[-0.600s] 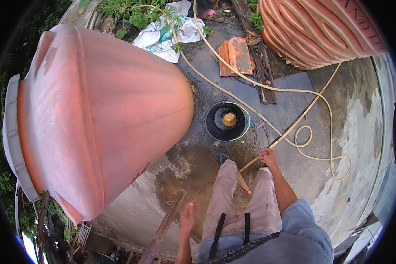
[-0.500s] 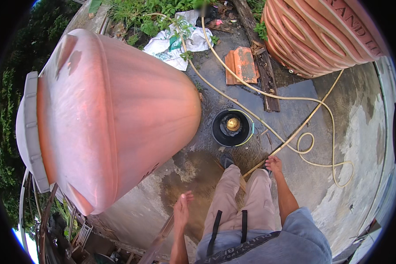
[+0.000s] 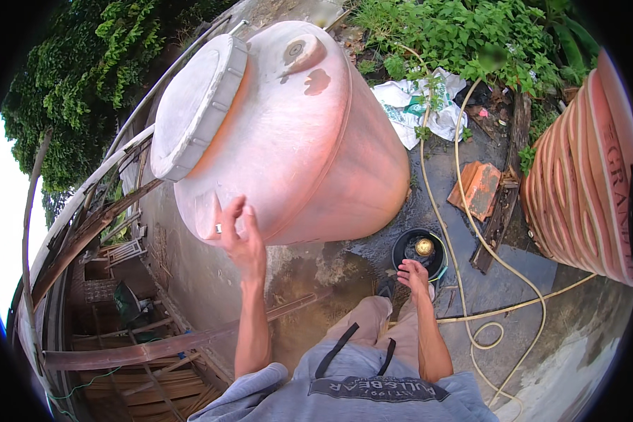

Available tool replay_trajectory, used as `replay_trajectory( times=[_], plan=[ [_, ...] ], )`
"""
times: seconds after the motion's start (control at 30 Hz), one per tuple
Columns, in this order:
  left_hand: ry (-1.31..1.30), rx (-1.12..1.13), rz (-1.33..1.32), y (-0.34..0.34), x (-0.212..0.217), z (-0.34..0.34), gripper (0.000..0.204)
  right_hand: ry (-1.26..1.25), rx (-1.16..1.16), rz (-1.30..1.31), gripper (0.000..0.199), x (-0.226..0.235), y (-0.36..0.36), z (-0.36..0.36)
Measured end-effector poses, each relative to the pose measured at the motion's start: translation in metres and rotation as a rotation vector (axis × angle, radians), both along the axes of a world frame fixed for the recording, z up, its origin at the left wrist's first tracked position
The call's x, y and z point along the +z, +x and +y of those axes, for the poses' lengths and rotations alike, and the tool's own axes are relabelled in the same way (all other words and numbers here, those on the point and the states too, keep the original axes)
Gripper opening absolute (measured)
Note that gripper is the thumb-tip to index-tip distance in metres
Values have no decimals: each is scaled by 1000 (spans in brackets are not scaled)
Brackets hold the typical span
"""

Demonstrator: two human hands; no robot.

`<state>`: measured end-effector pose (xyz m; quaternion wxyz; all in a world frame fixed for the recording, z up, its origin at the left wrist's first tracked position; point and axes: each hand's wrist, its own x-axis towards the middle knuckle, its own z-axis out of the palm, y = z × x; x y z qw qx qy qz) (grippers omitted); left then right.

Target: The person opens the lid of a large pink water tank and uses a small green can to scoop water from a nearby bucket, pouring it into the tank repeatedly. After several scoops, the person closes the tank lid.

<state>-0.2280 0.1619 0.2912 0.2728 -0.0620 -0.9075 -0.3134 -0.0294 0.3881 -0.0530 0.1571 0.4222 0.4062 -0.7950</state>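
A large pinkish-orange water tank [image 3: 359,162] lies tilted on its side, with a grey ribbed lid [image 3: 193,105] over its mouth at the left. My left hand [image 3: 243,243] is raised before the tank's near shoulder, fingers apart and slightly curled. It overlaps a moulded lug there; whether they touch, I cannot tell. A small pale spot shows by its fingers. My right hand [image 3: 413,276] hangs open and holds nothing, overlapping the near rim of a black bucket [image 3: 400,247]. Inside that bucket sits a round gold-coloured object [image 3: 424,247].
A yellowish hose [image 3: 435,190] runs and loops over the wet concrete on the right. Orange tiles [image 3: 480,188] lie beside a dark plank [image 3: 501,218]. A ribbed terracotta-coloured vessel [image 3: 577,190] stands far right. White sacks [image 3: 446,112] lie near plants. A wooden beam [image 3: 183,342] crosses lower left.
My view has swung left, toward the tank's lid end. My left hand has risen and reached forward to the tank's shoulder. My right hand now appears in front of the bucket.
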Motion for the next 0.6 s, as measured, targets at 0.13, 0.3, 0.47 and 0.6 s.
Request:
replay_trajectory(
  times=[0.13, 0.3, 0.47, 0.6],
  plan=[
    [255, 244, 51, -56, 34, -89, 46, 147, -139, 222, 29, 77, -75, 46],
    [955, 407, -223, -121, 43, -224, 101, 286, -249, 730, 30, 242, -213, 42],
    [1194, 330, -305, -180, 52, -277, 113, 394, -54, 1085, 41, 361, -336, -34],
    [1096, 252, -407, -229, 64, -276, 105, 588, -20, 1020, 74, 383, -425, -104]
  ],
)
